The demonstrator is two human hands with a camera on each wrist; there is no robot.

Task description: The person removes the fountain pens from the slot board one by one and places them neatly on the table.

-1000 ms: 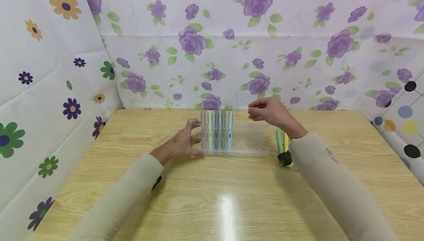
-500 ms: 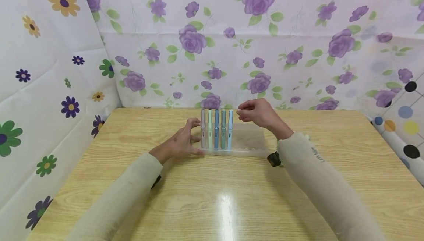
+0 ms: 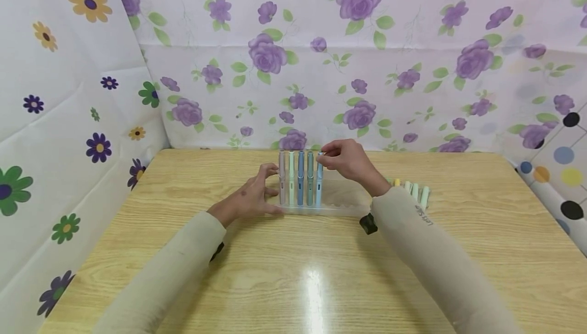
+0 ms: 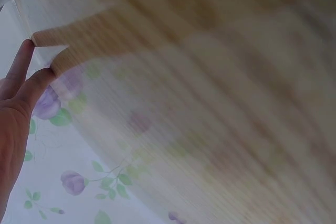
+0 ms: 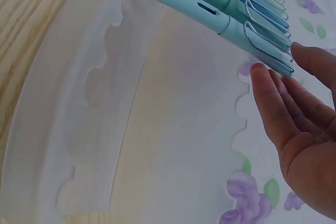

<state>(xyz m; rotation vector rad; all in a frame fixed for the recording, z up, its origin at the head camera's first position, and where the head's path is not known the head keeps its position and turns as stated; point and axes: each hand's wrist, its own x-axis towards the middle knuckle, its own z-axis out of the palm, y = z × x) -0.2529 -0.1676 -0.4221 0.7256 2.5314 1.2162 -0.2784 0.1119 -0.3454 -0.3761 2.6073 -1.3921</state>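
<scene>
Clear plastic scalloped pen tray (image 3: 341, 202) flat on pale wooden tabletop (image 3: 302, 278), near the far edge. Five capped pens slotted side by side at the tray's left end: pinkish-grey pen (image 3: 282, 185), pale green pen (image 3: 291, 185), mid-blue pen (image 3: 300, 185), teal pen (image 3: 310, 185), light blue pen (image 3: 319, 186). Remaining slots to the right of these vacant.

Left hand (image 3: 249, 199) low on the table, fingers spread and nearly straight, fingertips (image 3: 270, 171) against the tray's left end beside the pinkish-grey pen. Gripping nothing. Left wrist view mostly blur; two straight fingers (image 4: 23, 74) at a translucent edge.

Right hand (image 3: 346, 160) raised over the far end of the light blue pen, fingers bent toward its cap. In the right wrist view, fingertips (image 5: 262, 80) relaxed and slightly apart, just beside the clip end of the light blue pen (image 5: 220, 22); contact or not cannot be told. Not closed round it.

Loose group of pale green and yellow pens (image 3: 412, 191) on the table right of the tray, partly behind the right sleeve (image 3: 426, 252). Small black object (image 3: 367, 223) beside the tray's near right corner.

Floral-print sheeting (image 3: 321, 58) walling the table on three sides.
</scene>
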